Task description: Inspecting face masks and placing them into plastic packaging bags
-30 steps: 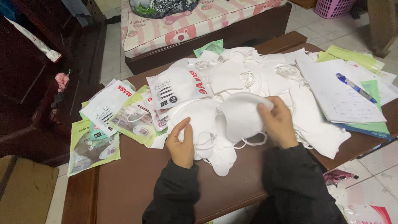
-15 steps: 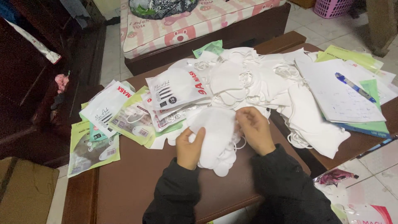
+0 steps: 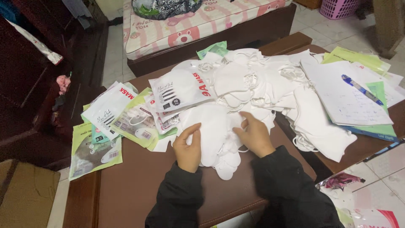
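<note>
Left hand: we have our left hand (image 3: 188, 147) flat on the near stack of white masks (image 3: 217, 135), fingers spread, pressing rather than gripping.
Right hand: our right hand (image 3: 253, 135) rests on the same stack's right edge, grip open, fingers loosely curled over the top mask, nothing pinched that we can see.
Stack: it sits on the brown surface (image 3: 139, 185) just ahead of us, masks layered roughly one on another, lower edges fanning out.
Loose pile: a big heap of white masks (image 3: 261, 80) lies beyond, unsorted.
Packets: printed mask pouches (image 3: 177, 90) are spread to the left, near the stack.
Paperwork: a sheet (image 3: 337, 93) with a blue pen (image 3: 362, 89) lies at right.
Progress: we judge it partway; one small stack gathered, most masks still loose.
</note>
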